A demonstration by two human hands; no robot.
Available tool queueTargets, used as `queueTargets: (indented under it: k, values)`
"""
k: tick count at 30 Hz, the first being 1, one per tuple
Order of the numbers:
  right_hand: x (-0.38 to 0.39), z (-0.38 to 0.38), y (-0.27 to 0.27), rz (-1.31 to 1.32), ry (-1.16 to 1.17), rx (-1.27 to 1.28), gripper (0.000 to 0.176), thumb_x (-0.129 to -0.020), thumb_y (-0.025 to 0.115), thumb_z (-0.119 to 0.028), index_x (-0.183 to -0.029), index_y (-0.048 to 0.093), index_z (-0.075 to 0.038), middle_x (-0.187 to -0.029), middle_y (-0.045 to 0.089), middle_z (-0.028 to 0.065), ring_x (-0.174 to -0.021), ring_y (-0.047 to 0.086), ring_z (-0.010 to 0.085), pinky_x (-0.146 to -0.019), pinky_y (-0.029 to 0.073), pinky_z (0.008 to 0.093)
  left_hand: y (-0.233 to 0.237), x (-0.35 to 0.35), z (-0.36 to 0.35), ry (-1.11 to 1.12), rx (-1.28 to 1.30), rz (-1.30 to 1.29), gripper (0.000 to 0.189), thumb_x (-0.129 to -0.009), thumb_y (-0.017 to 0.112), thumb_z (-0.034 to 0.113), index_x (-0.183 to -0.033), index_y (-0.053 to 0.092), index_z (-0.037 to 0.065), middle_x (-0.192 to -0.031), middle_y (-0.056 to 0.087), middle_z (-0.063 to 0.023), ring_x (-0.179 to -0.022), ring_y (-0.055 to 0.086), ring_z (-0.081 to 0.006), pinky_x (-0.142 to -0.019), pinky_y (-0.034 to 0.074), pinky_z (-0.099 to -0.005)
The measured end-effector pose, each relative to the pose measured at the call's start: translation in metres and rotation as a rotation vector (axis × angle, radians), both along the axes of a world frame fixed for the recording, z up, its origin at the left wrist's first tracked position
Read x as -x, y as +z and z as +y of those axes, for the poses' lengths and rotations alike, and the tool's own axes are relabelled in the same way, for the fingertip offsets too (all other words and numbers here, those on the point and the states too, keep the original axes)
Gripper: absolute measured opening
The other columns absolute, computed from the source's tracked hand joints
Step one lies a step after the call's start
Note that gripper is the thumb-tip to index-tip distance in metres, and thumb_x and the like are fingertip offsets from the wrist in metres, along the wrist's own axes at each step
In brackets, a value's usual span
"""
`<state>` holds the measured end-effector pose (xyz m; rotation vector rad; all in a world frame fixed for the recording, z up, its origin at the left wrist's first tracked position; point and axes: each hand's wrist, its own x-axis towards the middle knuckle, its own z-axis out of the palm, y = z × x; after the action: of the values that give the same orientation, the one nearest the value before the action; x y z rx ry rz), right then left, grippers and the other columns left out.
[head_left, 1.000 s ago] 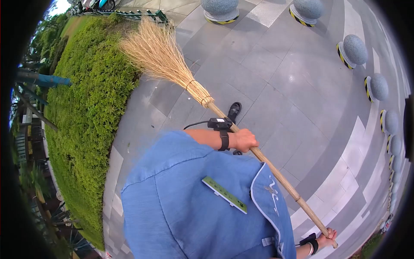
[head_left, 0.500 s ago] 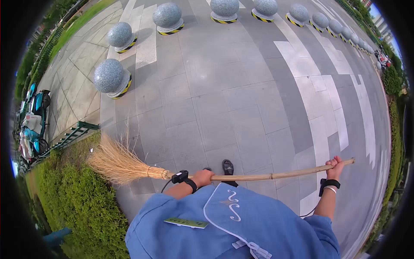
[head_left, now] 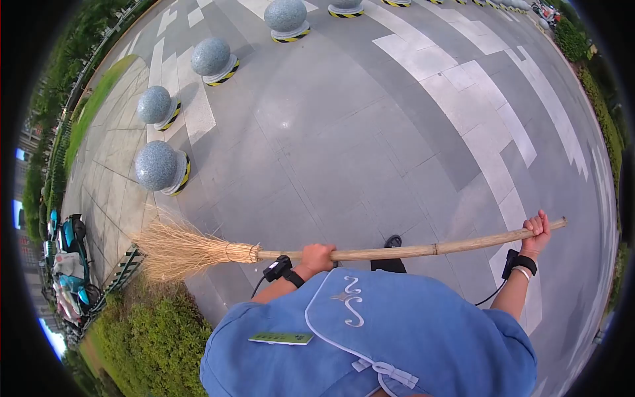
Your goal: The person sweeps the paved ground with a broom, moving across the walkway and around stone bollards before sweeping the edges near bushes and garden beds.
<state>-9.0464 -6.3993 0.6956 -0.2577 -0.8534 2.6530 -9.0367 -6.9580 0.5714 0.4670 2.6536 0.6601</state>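
A straw broom [head_left: 397, 252] with a long bamboo handle stretches sideways in front of my body. My left hand [head_left: 319, 257] is closed around the handle, a short way from where the bristles are bound. Near the handle's far end, my right hand [head_left: 538, 229] grips it with the fingers wrapped round. The broom's bristles [head_left: 182, 246] fan out to the left, above the paving and the edge of the hedge in view. Each wrist wears a black strap with a small device and a cable.
Round stone bollards [head_left: 156, 165] with yellow-black striped bases curve across the grey paving [head_left: 317, 159]. At the lower left lie a hedge [head_left: 155, 337] and a green fence [head_left: 126, 266], with parked two-wheelers [head_left: 69, 264] beyond. One shoe [head_left: 393, 241] shows below the handle.
The view has turned and shifted, so the bollards sit lower and further left. Both hands keep hold of the broom, and the right end of its handle is higher in view.
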Motion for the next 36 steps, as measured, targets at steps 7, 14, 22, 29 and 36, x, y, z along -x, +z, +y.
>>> queueTargets:
  k: [7,14,22,29,36]
  values:
    - [-0.068,0.107,0.065,0.122,-0.420,-0.086,0.013,-0.084,0.044,-0.013,-0.084,0.053,-0.003,-0.046,0.033,-0.0042,-0.039,0.033,0.0066,-0.044,0.033,0.0252,-0.018,0.103,0.165,-0.274,-0.074,0.013,0.024,-0.060,0.059,0.014,-0.083,0.061,0.016,-0.071,0.060,-0.0110,-0.067,0.057,-0.0298,-0.057,0.045,-0.0385]
    - [-0.086,0.117,0.117,0.173,-0.559,-0.317,0.007,-0.082,0.045,-0.011,-0.076,0.047,-0.009,-0.045,0.032,-0.0031,-0.038,0.032,0.0077,-0.043,0.034,0.0262,-0.034,0.189,0.316,-0.350,-0.135,0.316,0.016,-0.064,0.063,0.020,-0.079,0.060,0.016,-0.071,0.057,-0.0052,-0.073,0.055,-0.0250,-0.071,0.042,-0.0404]
    - [-0.059,0.217,0.088,-0.125,-0.916,-0.044,0.008,-0.081,0.047,-0.009,-0.075,0.043,-0.011,-0.046,0.031,-0.0022,-0.039,0.032,0.0091,-0.045,0.034,0.0276,-0.060,0.210,0.489,-0.506,-0.179,0.315,0.020,-0.063,0.061,0.014,-0.082,0.058,0.017,-0.080,0.055,-0.0015,-0.081,0.052,-0.0235,-0.082,0.025,-0.0563]
    - [-0.003,0.372,0.109,0.009,-0.949,-0.178,0.005,-0.084,0.044,-0.010,-0.080,0.047,-0.009,-0.047,0.031,-0.0031,-0.039,0.031,0.0078,-0.045,0.033,0.0255,-0.040,0.302,0.680,-0.642,-0.322,0.288,0.028,-0.060,0.058,0.008,-0.085,0.058,0.019,-0.082,0.054,-0.0008,-0.083,0.051,-0.0221,-0.084,0.026,-0.0514]
    - [0.005,0.468,0.123,0.077,-1.184,-0.319,0.008,-0.086,0.040,-0.010,-0.083,0.047,-0.007,-0.047,0.031,-0.0023,-0.039,0.030,0.0071,-0.044,0.031,0.0236,0.003,0.385,0.896,-0.909,-0.350,0.326,0.020,-0.066,0.055,0.007,-0.082,0.058,0.018,-0.080,0.054,-0.0006,-0.080,0.051,-0.0221,-0.078,0.032,-0.0471]
